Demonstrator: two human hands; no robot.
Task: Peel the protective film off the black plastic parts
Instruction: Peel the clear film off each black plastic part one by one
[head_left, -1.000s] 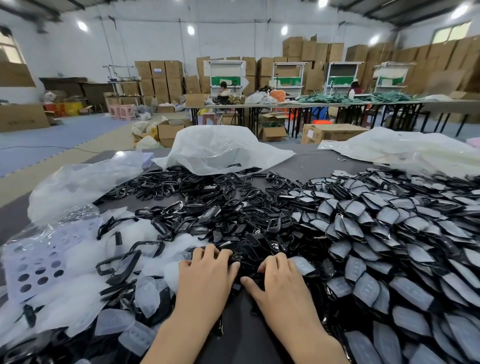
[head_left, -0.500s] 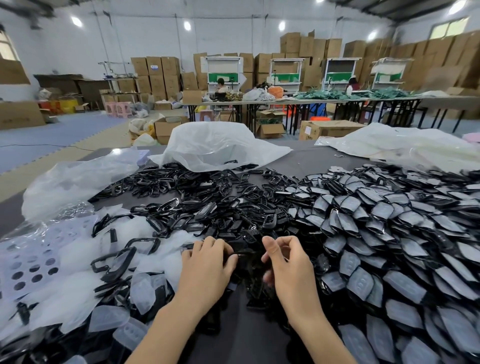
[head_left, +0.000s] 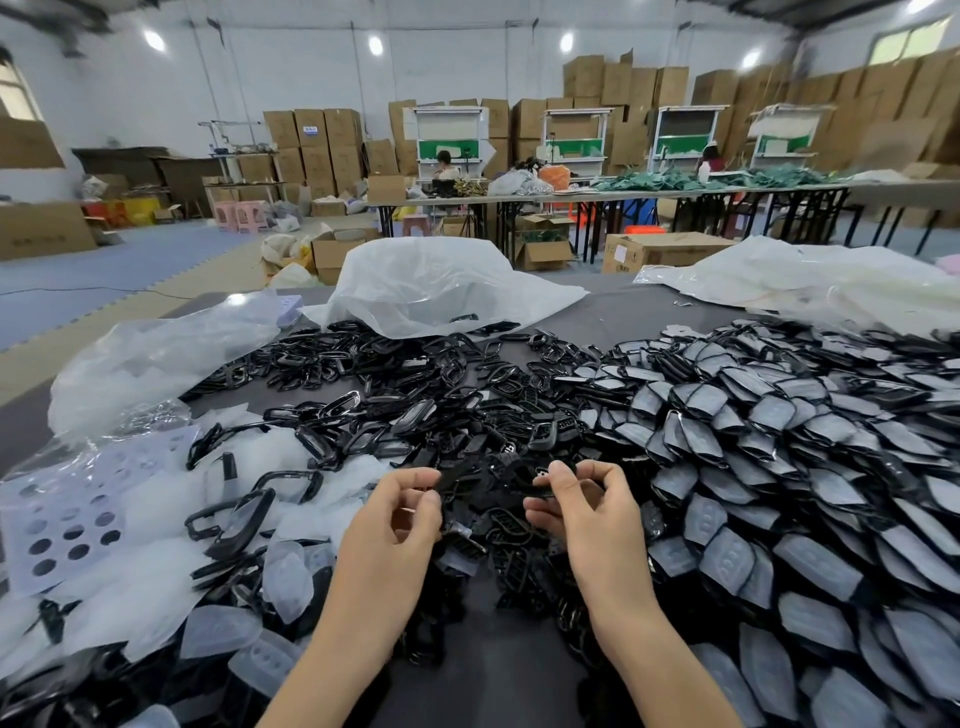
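No legible text or labels

One black part sits pinched between your left hand and right hand. Film-covered parts overlap in a heap on the right, and peeled films lie piled at left.

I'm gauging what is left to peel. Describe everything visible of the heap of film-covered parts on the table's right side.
The heap of film-covered parts spreads from the near edge back toward a white plastic sheet. Its pieces are flat, black and shield-shaped, each faced with cloudy grey film, overlapping like tilted scales. The right hand, pinching a black part, is beside it.
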